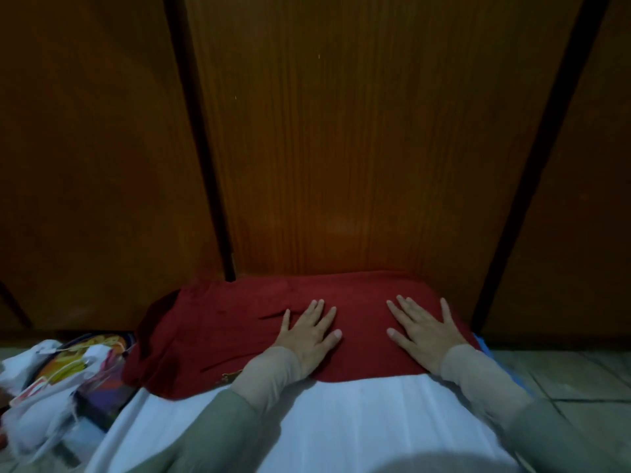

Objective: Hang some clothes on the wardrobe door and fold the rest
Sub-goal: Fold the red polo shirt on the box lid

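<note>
A dark red garment [307, 326] is lying spread flat just in front of the wooden wardrobe door [358, 148], with its far edge touching the bottom of that door. The left hand [309, 332] is resting flat on the red garment, left of its middle, with the fingers straight and spread apart, holding nothing. The right hand [423, 331] is pressing flat on the same garment, right of its middle, also with fingers straight and apart. The two hands are lying near each other, palms down, but they are not touching. Both arms are wearing long beige sleeves [269, 373] that are reaching to the wrists. The near edge of the red garment is lying over a white cloth [341, 414], which is stretching from the garment toward the camera. To the left of the red garment, a pile of white plastic bags and colourful items [58, 377] is sitting on the floor, just beside the garment's left part. To the right of the garment, a tiled floor [563, 373] is showing, and a small blue edge [486, 348] is peeking out beside the right wrist; I cannot tell what it is
</note>
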### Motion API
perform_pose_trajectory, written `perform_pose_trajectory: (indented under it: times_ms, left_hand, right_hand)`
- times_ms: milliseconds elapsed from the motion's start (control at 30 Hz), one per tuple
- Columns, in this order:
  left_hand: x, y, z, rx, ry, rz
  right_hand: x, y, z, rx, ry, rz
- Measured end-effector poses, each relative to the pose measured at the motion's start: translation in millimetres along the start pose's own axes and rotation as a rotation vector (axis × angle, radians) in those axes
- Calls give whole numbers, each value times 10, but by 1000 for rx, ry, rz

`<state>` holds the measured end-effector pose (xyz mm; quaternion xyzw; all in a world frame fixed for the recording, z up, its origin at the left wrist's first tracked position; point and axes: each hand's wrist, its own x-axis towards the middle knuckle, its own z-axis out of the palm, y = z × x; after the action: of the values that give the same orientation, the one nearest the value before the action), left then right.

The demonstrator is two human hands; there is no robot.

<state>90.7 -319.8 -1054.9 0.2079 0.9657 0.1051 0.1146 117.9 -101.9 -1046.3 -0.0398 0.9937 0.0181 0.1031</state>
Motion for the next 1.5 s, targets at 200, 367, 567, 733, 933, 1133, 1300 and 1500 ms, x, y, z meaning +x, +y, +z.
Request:
perform_pose_trajectory:
  times_ms: [200, 367, 567, 733, 933, 1133, 1300, 1500]
  left_hand:
    - [-284, -439, -285, -189, 352, 52]
    - [-808, -1119, -585, -35, 635, -355]
    - [-1130, -1837, -538, -575, 614, -687]
    - [-1132, -1817, -510, -1182, 567, -729]
    - [-1047, -1885, -358, -1199, 579, -607]
    - [-1079, -1926, -326, -959, 631, -418]
    - [-1096, -1946, -348, -745, 569, -405]
    - [-1103, -1915, -291, -392, 425, -447]
  right_hand:
    - [45, -508, -93, 183, -9, -221]
    - [121, -1205, -247, 268, 31, -429]
    - [203, -2158, -415, 328, 102, -628]
    - [322, -2645, -489, 446, 88, -651]
    - [435, -2872, -397, 690, 121, -588]
    - [586, -2985, -374, 932, 168, -436]
    - [608, -3023, -329, 495, 201, -464]
    - [520, -2967, -253, 314, 225, -519]
